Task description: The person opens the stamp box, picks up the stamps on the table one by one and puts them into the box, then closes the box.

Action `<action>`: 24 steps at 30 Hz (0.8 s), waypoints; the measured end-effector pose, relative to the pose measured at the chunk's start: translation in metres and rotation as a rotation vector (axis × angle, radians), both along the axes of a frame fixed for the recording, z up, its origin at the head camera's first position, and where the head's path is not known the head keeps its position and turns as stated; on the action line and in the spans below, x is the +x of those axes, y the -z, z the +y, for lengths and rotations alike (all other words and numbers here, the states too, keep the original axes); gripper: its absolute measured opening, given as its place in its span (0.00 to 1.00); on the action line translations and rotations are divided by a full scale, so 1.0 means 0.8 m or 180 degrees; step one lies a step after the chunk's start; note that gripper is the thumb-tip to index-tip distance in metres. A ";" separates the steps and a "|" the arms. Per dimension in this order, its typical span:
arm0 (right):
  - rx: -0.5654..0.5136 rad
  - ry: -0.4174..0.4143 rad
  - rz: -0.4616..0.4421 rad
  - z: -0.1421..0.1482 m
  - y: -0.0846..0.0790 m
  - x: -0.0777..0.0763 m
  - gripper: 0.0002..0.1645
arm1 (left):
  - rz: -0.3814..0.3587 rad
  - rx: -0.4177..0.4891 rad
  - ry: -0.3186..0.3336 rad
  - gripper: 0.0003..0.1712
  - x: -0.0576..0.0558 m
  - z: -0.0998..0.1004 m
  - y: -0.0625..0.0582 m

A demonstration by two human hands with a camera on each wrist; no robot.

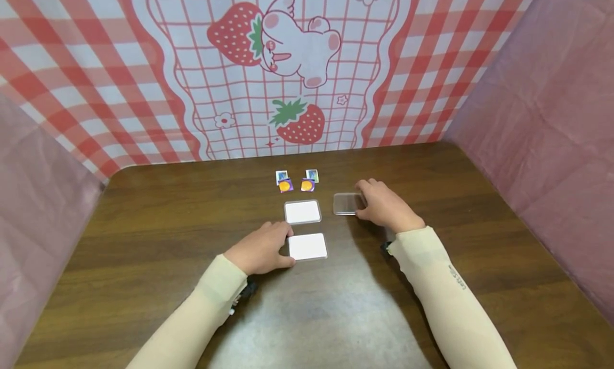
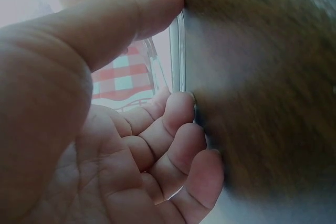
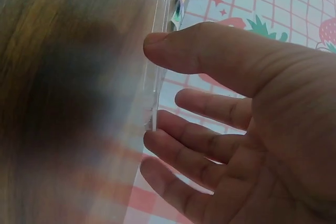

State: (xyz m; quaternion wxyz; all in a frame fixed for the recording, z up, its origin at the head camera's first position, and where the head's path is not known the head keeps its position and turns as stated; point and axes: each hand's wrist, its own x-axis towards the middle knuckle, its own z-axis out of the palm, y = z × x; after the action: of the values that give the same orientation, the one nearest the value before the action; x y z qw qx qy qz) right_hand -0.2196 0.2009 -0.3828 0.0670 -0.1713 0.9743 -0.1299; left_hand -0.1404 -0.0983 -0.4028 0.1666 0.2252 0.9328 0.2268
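Observation:
In the head view my left hand (image 1: 261,249) is at the left end of a flat clear case holding a white card (image 1: 308,247). Thumb and index finger grip its two long edges, and the left wrist view shows the case edge (image 2: 181,56) between them. My right hand (image 1: 384,202) grips the right end of a flat clear plastic case (image 1: 345,204) the same way. Its thin see-through edge (image 3: 152,87) runs between thumb and fingers in the right wrist view. Another clear case with a white card (image 1: 302,211) lies just beyond the left hand.
Behind the cases lie two small purple-and-orange pieces (image 1: 285,185), each overlapping a small blue-and-white picture piece (image 1: 312,175). All rest on a brown wooden table (image 1: 158,214). A strawberry-print cloth (image 1: 297,54) hangs at the back, with pink cloth (image 1: 542,118) at the sides.

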 end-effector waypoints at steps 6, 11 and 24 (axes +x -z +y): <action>0.0055 -0.0008 0.0008 -0.001 0.002 -0.001 0.33 | 0.0006 0.0020 0.0000 0.30 0.000 0.000 -0.001; 0.0066 0.0004 -0.0054 0.000 0.004 -0.001 0.32 | 0.0012 0.0012 0.0011 0.29 0.000 0.000 0.001; 0.0064 -0.0048 -0.0163 0.002 0.008 0.000 0.30 | 0.0020 -0.0009 0.0003 0.29 0.000 0.001 0.001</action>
State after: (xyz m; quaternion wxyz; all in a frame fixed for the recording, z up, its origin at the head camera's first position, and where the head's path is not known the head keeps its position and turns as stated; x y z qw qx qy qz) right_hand -0.2195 0.2022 -0.3891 0.0946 -0.1746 0.9722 -0.1240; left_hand -0.1400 -0.0973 -0.4040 0.1640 0.2260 0.9336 0.2246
